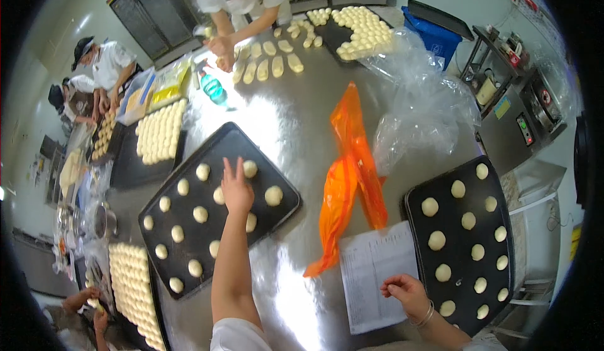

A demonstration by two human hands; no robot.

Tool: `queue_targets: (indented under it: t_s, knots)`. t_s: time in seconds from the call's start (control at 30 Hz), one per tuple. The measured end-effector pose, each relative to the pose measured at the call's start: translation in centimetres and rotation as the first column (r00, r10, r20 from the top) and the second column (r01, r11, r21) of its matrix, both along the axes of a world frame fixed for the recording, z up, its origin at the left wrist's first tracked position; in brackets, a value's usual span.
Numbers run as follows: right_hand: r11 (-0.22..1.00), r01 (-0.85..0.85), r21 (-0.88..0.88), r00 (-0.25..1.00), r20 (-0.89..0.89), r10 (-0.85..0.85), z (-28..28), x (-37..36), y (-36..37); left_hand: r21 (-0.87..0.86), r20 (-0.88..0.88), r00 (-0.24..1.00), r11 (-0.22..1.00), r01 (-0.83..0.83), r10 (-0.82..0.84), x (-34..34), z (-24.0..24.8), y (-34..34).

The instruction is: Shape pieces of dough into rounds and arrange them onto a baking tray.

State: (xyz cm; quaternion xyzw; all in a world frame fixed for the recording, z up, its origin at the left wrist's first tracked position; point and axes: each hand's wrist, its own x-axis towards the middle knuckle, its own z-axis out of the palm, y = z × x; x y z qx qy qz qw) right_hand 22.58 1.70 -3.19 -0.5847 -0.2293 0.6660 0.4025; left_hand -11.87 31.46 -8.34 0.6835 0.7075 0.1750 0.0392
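My left hand [237, 190] reaches over the left black baking tray [217, 151], fingers stretched and parted, holding nothing. Beside its fingertips lies one dough ball [250, 168], and another dough ball [219, 195] is partly covered by the hand. Several round pale dough balls sit spaced apart on this tray; my forearm hides part of it. My right hand [407, 293], with a bracelet at the wrist, hovers by the printed paper sheet [377, 263]. Its fingers are curled together with nothing visible in them. To its right stands a second black tray [412, 209] with spaced dough balls.
Between the trays lie an orange plastic bag [352, 175] and crumpled clear plastic [421, 105]. A spray bottle [212, 87] stands farther off. Across the steel table [296, 112], a co-worker [245, 5] handles dough pieces. Packed dough trays [135, 288] line the left; more people work there.
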Motion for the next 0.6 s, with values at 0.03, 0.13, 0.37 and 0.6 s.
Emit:
queue_targets:
  t_s: [0.03,0.13,0.37,0.6]
  knots:
    - [0.999,-0.017,-0.027,1.000,0.005,0.017,0.0,-0.1,0.1,0.009,0.240,0.969,0.998,-0.062,0.058,0.5,1.4,-1.4]
    - [0.989,-0.143,0.033,0.986,0.086,0.140,0.9,-0.4,-1.9,0.225,0.450,0.893,0.971,-0.076,-0.034,-0.1,2.9,-10.6]
    - [0.846,-0.532,-0.039,0.844,0.063,0.533,-3.4,-3.9,-8.5,-0.328,0.669,0.428,0.758,-0.564,0.608,-2.2,2.8,-44.0]
    - [0.278,-0.959,0.060,0.272,0.485,0.831,-8.9,-16.0,-14.8,-0.692,0.645,-0.221,0.437,-0.575,0.731,-0.6,-3.4,-59.0]
